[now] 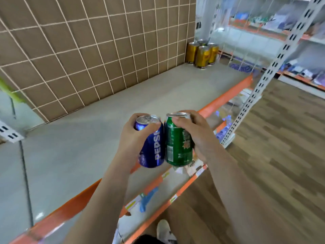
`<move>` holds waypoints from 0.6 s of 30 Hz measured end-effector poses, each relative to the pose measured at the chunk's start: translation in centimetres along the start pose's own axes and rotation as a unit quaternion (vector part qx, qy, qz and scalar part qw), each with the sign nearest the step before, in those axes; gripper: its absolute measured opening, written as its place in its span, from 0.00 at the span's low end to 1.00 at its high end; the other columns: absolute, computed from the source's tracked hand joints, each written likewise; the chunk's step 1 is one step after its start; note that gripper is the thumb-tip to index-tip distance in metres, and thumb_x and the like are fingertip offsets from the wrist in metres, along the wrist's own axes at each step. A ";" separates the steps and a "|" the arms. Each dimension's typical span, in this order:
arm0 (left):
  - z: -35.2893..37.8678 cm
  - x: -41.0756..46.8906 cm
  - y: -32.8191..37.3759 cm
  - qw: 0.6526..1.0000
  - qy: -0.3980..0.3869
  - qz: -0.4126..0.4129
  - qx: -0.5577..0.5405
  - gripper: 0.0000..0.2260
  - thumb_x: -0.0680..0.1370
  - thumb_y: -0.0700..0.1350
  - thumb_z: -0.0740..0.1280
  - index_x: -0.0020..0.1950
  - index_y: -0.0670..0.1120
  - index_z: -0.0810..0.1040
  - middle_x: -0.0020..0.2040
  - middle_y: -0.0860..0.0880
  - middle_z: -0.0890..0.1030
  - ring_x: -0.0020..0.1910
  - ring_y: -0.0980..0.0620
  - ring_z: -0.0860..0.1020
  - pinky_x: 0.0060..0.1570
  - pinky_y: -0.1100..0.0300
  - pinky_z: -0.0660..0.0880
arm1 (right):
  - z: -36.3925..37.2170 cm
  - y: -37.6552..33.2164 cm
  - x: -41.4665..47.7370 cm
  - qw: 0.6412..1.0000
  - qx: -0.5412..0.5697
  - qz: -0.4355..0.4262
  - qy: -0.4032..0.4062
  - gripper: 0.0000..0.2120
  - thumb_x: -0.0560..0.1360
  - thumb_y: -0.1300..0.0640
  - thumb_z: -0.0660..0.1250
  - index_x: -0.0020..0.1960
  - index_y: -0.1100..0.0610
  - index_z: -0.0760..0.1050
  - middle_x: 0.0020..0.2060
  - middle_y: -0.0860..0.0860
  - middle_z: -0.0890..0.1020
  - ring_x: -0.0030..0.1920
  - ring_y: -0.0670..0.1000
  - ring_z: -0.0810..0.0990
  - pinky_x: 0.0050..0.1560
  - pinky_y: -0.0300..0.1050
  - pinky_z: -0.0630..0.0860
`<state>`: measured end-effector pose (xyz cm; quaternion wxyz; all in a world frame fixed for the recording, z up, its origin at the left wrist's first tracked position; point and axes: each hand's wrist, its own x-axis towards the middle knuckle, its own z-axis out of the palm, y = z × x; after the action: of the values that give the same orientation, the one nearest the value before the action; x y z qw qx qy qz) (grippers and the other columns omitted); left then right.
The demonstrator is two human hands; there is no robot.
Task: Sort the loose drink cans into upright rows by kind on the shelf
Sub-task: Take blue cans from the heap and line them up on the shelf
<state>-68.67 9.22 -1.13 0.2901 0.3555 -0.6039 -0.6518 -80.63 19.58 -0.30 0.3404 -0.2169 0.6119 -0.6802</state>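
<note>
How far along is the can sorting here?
Early, it seems. Done: a cluster of gold cans stands upright at the far corner of the grey shelf. In hand: the left hand holds a blue Pepsi can, the right hand a green can. Left: standing both on the shelf.

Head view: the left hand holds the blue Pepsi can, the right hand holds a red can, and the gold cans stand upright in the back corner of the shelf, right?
One detail is wrong. In the head view, the right hand holds a green can, not a red one. The rest stands: the left hand holds the blue Pepsi can, and the gold cans stand upright in the shelf's back corner.
</note>
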 end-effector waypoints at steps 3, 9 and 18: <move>0.7 3.1 1.1 1.000 0.016 0.018 0.002 0.19 0.55 0.52 0.74 0.44 0.53 0.76 0.40 0.53 0.81 0.40 0.51 0.80 0.41 0.58 0.77 | -0.1 -1.2 3.7 0.999 -0.019 -0.014 -0.025 0.17 0.60 0.52 0.72 0.47 0.55 0.76 0.36 0.48 0.83 0.38 0.48 0.82 0.43 0.45 0.76; 1.6 7.8 1.8 0.997 0.059 0.042 0.031 0.16 0.60 0.50 0.72 0.46 0.54 0.76 0.44 0.53 0.81 0.41 0.54 0.79 0.39 0.63 0.73 | -0.8 -2.1 10.0 0.997 -0.046 -0.009 -0.065 0.21 0.61 0.50 0.73 0.51 0.54 0.76 0.42 0.50 0.83 0.45 0.51 0.82 0.48 0.49 0.76; 7.4 16.3 1.2 0.990 0.121 0.054 0.052 0.17 0.67 0.44 0.77 0.52 0.53 0.76 0.47 0.54 0.81 0.47 0.55 0.79 0.45 0.61 0.75 | -5.7 -3.4 22.0 0.981 -0.094 -0.021 -0.171 0.19 0.62 0.47 0.72 0.51 0.49 0.75 0.47 0.49 0.83 0.50 0.52 0.82 0.54 0.53 0.77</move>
<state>-84.17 0.19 -1.67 0.3770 0.4126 -0.6159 -0.5552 -100.20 7.56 -0.54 0.4036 -0.3740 0.6010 -0.5797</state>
